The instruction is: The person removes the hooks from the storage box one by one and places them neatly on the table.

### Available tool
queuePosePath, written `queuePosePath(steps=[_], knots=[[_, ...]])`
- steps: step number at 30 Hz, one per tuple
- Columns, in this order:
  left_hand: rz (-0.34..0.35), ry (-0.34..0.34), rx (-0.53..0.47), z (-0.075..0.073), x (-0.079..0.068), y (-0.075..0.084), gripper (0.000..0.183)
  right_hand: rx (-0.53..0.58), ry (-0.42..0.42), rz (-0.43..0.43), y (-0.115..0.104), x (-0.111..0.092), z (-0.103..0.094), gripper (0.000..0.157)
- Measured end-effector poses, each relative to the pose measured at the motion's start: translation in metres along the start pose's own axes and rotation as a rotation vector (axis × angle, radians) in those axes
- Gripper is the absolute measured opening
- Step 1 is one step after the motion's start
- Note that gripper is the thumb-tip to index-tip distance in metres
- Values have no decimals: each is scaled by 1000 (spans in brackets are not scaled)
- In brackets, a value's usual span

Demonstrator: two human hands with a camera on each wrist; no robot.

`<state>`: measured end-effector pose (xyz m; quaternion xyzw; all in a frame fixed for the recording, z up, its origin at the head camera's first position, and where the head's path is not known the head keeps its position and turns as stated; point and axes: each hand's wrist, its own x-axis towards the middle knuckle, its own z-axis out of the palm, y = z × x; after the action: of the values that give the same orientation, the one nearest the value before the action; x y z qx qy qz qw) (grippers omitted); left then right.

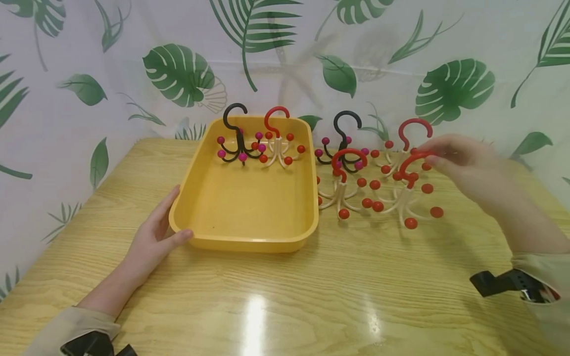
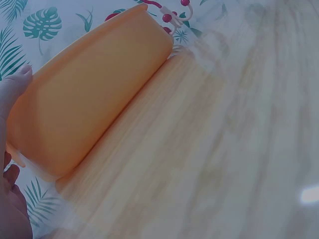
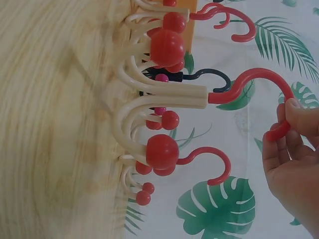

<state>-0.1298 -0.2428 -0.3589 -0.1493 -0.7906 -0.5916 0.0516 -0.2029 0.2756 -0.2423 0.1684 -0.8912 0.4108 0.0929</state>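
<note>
My right hand [image 1: 474, 170] pinches the red hook of a cream octopus hanger with red ball tips [image 1: 404, 200]; in the right wrist view the thumb and fingers [image 3: 294, 117] close on the hook's end, and the hanger's curved arms point toward the table. My left hand [image 1: 153, 242] grips the left front corner of a yellow plastic tray [image 1: 249, 241], thumb over the rim and fingers along the outer side. Inside the tray, at its far end, stand a black octopus hanger with magenta balls [image 1: 240, 143] and a cream one with a red hook [image 1: 278, 148].
Right of the tray, on the wooden table [image 1: 311, 296], stand a black hanger [image 1: 343, 143], a cream hanger with red hook [image 1: 341, 190] close to the tray's side, and another red-hooked hanger [image 1: 407, 141] behind the held one. A leaf-patterned white cloth [image 1: 285, 59] hangs behind the table.
</note>
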Motion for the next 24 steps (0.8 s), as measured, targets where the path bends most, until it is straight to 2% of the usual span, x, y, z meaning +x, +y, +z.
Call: queuePosePath(steps=[3, 11, 24], knots=[[-2, 0, 3, 0, 0, 0, 81, 19, 4, -13, 4, 2, 1, 23], [-2, -2, 5, 0, 0, 0, 81, -33, -7, -13, 14, 5, 0, 21], [-5, 6, 10, 0, 0, 0, 81, -4, -18, -16, 22, 10, 0, 19]])
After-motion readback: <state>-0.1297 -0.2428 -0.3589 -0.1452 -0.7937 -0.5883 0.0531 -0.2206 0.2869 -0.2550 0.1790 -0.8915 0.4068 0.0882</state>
